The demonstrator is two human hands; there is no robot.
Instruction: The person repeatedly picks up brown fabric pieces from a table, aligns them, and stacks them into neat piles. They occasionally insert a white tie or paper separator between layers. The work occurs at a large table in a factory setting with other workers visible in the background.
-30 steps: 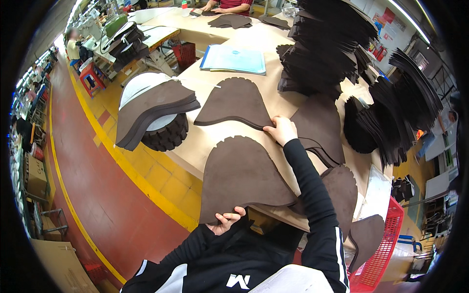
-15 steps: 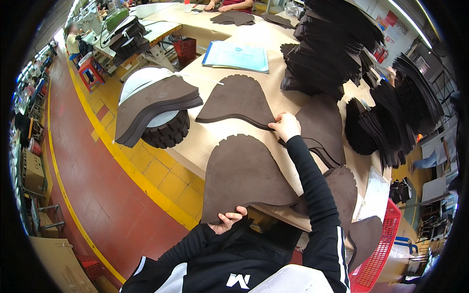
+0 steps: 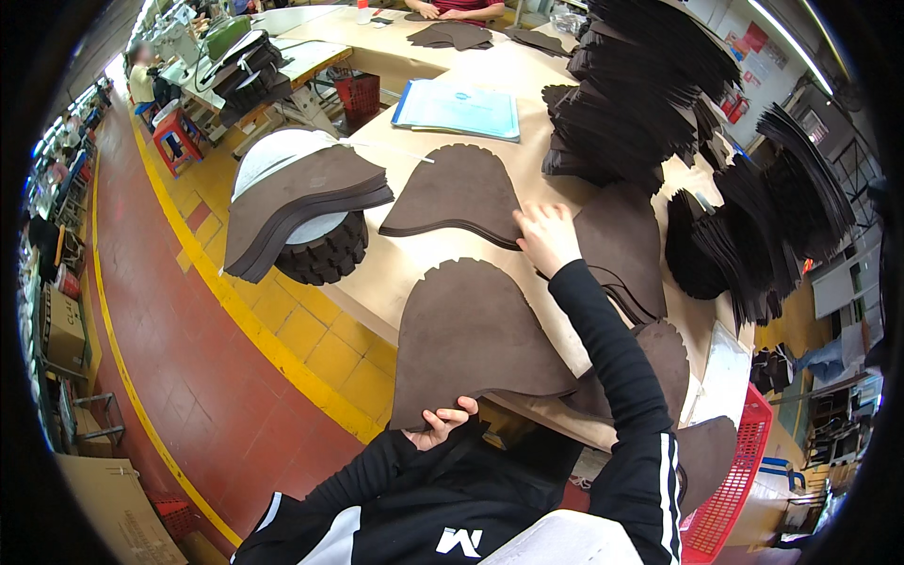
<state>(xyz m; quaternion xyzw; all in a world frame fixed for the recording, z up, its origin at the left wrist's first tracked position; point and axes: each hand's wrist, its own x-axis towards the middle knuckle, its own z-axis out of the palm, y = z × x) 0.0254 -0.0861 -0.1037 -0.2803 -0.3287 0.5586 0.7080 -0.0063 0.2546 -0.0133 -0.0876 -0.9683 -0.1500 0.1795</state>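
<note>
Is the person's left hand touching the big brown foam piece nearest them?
Touching. The head view shows the left hand with its fingers curled over the near bottom edge of the big brown dome-shaped foam piece, gripping it at the table edge.

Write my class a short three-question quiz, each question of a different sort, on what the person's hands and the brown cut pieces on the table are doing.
1. True or false: the left hand grips the near edge of the near brown piece.
2. The right hand rests on: A) the blue folder, B) the far brown piece, C) the red basket.
3. Fill in: the stack of brown pieces beside the table lies on a white board over a black ____.

Key: 1 true; 2 B; 3 tyre.
</note>
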